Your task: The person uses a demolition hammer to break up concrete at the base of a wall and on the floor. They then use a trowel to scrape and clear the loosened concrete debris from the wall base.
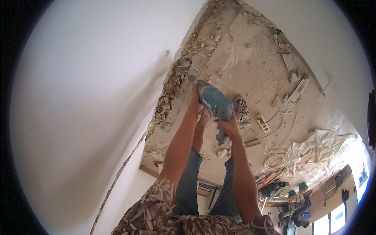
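- Power drill [213, 98], blue and dusty, is held in both hands in the head camera's view, over the dirt-covered floor [244, 58] and in front of the person's legs; its nose points up and left, toward a strip of broken rubble [166, 103] along the foot of the white wall [86, 78]. Whether the tip touches the rubble cannot be told from this angle.
- Left hand [195, 101] is closed against the front part of the drill, just behind the nose, supporting it from the left side; most of the fingers are hidden by the tool, so how tightly they wrap cannot be told.
- Right hand [229, 126] is curled around the rear handle, the fingers bent about the grip, whose lower end shows below the fist.
- Both forearms reach up from the lower edge, nearly straight, past a camouflage-patterned shirt [149, 209] and blue jeans [188, 184].
- Just right of the drill, a foot in a dark sandal [239, 106] stands on the floor; beyond it lies a white power strip [263, 123] with a dark cable plugged in.
- Farther right, a coil of pale cable [275, 161] lies near a crumpled plastic sheet [319, 147].
- At lower left, a twisted cord [117, 176] runs along the wall.
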The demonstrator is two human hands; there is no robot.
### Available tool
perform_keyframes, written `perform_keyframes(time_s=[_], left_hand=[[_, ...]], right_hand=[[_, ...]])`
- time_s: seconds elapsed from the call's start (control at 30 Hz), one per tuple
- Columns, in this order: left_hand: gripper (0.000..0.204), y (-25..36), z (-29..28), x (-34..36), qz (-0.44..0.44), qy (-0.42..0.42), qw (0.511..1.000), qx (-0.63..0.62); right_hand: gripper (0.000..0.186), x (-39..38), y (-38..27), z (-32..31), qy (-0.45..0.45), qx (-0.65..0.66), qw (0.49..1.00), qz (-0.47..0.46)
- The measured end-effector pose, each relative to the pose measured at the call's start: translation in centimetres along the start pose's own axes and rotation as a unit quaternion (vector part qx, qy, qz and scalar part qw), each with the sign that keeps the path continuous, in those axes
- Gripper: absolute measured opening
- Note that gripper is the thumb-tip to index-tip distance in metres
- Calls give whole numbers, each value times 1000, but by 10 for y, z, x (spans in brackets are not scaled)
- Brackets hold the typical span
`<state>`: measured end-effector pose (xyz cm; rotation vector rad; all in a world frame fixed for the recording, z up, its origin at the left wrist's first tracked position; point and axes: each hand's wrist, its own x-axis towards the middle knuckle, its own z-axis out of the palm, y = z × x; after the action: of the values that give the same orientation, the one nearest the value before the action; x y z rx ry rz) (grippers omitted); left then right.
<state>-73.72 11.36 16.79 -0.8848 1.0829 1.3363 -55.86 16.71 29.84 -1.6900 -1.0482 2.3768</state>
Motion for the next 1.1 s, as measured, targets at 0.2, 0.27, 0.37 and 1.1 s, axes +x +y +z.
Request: perform_keyframes(time_s=[0.2,0.27,0.37,1.1], left_hand=[[77,-8,-9,-73,-30,13,998,-52],[79,-6,-1,-76,-43,5,997,-57],[73,1,16,-65,-55,-12,998,-39],[58,36,75,24,-39,-49,998,-12]], right_hand=[[83,-66,15,36,21,-40,999,23],[84,-68,6,43,39,-83,996,-22],[85,-60,-16,39,48,-135,989,-34],[82,22,-107,39,123,-186,972,-73]])
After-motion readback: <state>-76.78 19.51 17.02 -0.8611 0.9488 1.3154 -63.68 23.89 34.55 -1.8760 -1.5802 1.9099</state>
